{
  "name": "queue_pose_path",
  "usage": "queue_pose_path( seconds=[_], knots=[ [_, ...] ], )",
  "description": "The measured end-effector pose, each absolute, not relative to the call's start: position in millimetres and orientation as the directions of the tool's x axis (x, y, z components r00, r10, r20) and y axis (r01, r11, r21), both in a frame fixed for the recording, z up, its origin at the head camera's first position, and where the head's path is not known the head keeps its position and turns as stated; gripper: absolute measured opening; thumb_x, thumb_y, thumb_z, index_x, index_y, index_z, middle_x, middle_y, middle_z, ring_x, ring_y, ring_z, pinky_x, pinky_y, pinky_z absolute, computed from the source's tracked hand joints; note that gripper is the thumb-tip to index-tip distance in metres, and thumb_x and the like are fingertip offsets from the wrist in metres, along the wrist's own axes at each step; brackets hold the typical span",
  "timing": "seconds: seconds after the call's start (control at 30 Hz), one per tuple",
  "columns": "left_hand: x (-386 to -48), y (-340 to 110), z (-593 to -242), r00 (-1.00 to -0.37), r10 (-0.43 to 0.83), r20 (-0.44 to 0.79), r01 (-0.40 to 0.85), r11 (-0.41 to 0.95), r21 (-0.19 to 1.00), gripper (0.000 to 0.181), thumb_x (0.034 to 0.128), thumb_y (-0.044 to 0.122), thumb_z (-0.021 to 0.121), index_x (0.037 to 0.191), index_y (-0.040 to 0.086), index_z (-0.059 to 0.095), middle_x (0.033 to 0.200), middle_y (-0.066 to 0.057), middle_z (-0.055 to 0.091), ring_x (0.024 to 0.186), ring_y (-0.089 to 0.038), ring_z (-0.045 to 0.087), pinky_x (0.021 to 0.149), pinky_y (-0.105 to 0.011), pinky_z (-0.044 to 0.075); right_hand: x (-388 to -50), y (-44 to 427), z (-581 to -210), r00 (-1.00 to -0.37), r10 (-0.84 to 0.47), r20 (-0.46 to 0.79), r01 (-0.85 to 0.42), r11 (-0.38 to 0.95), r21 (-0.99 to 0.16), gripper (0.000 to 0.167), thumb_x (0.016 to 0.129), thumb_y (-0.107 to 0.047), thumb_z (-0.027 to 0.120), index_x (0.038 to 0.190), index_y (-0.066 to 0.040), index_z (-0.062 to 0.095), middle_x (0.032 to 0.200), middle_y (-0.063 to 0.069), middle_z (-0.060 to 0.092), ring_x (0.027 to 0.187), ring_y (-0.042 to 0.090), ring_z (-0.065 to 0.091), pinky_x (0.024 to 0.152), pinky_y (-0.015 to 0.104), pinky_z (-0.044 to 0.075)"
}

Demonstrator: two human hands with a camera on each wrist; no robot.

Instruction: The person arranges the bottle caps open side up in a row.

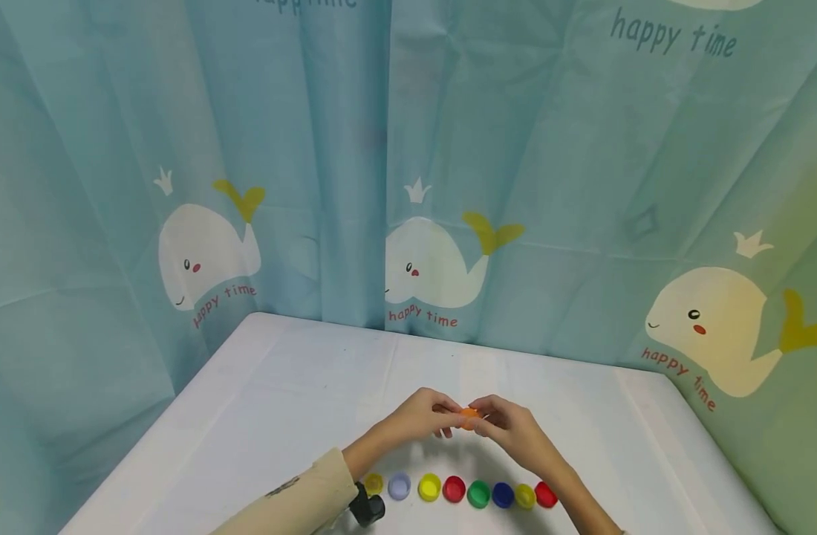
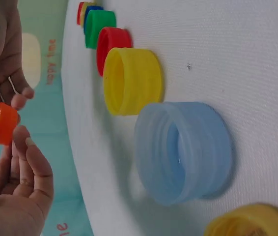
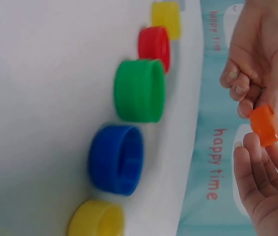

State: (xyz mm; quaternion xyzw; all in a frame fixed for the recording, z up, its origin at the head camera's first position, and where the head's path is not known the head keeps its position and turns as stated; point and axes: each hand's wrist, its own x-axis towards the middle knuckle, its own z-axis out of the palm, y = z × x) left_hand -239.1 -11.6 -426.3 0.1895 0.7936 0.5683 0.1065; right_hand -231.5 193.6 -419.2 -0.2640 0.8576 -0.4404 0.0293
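An orange bottle cap (image 1: 469,418) is held up above the table between both hands. My left hand (image 1: 422,414) pinches its left side with thumb and fingers, and my right hand (image 1: 518,432) pinches the right side. The left wrist view has the orange cap (image 2: 5,123) at its left edge, between the left hand (image 2: 23,196) below and the right hand (image 2: 4,59) above. From the right wrist, the cap (image 3: 265,126) appears tilted, its far side partly hidden by fingers.
Several caps stand in a row nearer me: light blue (image 1: 399,487), yellow (image 1: 429,487), red (image 1: 454,489), green (image 1: 478,494), blue (image 1: 503,495) and more at both ends. A white table (image 1: 281,416) lies beneath; a whale-print curtain (image 1: 342,186) hangs behind.
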Motion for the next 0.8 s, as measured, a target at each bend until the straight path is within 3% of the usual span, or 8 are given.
queue_pose_path(
  seconds=[0.1, 0.27, 0.33, 0.53, 0.67, 0.8],
  knots=[
    [-236, -15, -420, -0.900, 0.429, 0.074, 0.192, 0.238, 0.952, 0.017, 0.0885, 0.017, 0.067, 0.099, 0.004, 0.067, 0.082, -0.002, 0.067, 0.069, -0.026, 0.065, 0.064, -0.035, 0.053, -226, 190, -405, -0.869, -0.471, 0.148, -0.372, 0.427, -0.824, 0.032, 0.092, -0.021, 0.062, 0.112, 0.004, 0.060, 0.098, 0.009, 0.067, 0.085, 0.030, 0.066, 0.074, 0.027, 0.052],
    [-236, -18, -419, -0.883, 0.454, 0.121, 0.204, 0.138, 0.969, 0.016, 0.0902, 0.015, 0.064, 0.104, 0.007, 0.066, 0.086, -0.007, 0.069, 0.071, -0.028, 0.066, 0.067, -0.040, 0.054, -222, 187, -400, -0.895, -0.413, 0.167, -0.361, 0.453, -0.815, 0.028, 0.089, -0.023, 0.066, 0.107, -0.001, 0.064, 0.101, 0.008, 0.066, 0.088, 0.018, 0.066, 0.076, 0.029, 0.052],
    [-238, -19, -422, -0.872, 0.468, 0.141, 0.209, 0.098, 0.973, 0.017, 0.0910, 0.017, 0.064, 0.105, 0.008, 0.067, 0.086, -0.008, 0.069, 0.070, -0.024, 0.067, 0.066, -0.037, 0.054, -224, 190, -407, -0.901, -0.382, 0.205, -0.380, 0.467, -0.799, 0.026, 0.086, -0.026, 0.069, 0.104, -0.007, 0.065, 0.100, 0.003, 0.066, 0.087, 0.012, 0.066, 0.076, 0.028, 0.052],
    [-236, -20, -420, -0.882, 0.432, 0.189, 0.256, 0.101, 0.961, 0.015, 0.0912, 0.022, 0.063, 0.101, 0.012, 0.070, 0.086, 0.002, 0.069, 0.068, -0.017, 0.064, 0.057, -0.030, 0.049, -218, 188, -407, -0.884, -0.374, 0.281, -0.440, 0.464, -0.768, 0.020, 0.082, -0.017, 0.073, 0.100, -0.011, 0.064, 0.095, -0.001, 0.066, 0.086, 0.012, 0.065, 0.075, 0.027, 0.052],
    [-234, -20, -418, -0.888, 0.420, 0.187, 0.265, 0.135, 0.955, 0.014, 0.0898, 0.022, 0.065, 0.100, 0.016, 0.072, 0.090, 0.006, 0.069, 0.070, -0.017, 0.065, 0.055, -0.028, 0.043, -215, 187, -408, -0.880, -0.368, 0.302, -0.458, 0.482, -0.747, 0.019, 0.082, -0.018, 0.073, 0.098, -0.012, 0.065, 0.092, -0.003, 0.067, 0.084, 0.010, 0.066, 0.074, 0.026, 0.052],
    [-233, -14, -415, -0.889, 0.408, 0.207, 0.289, 0.152, 0.945, 0.014, 0.0883, 0.020, 0.067, 0.100, 0.015, 0.073, 0.090, 0.007, 0.069, 0.072, -0.021, 0.065, 0.057, -0.026, 0.045, -213, 189, -408, -0.876, -0.345, 0.338, -0.474, 0.486, -0.734, 0.016, 0.082, -0.017, 0.072, 0.097, -0.014, 0.067, 0.093, -0.003, 0.067, 0.083, 0.010, 0.066, 0.072, 0.025, 0.052]
  ],
)
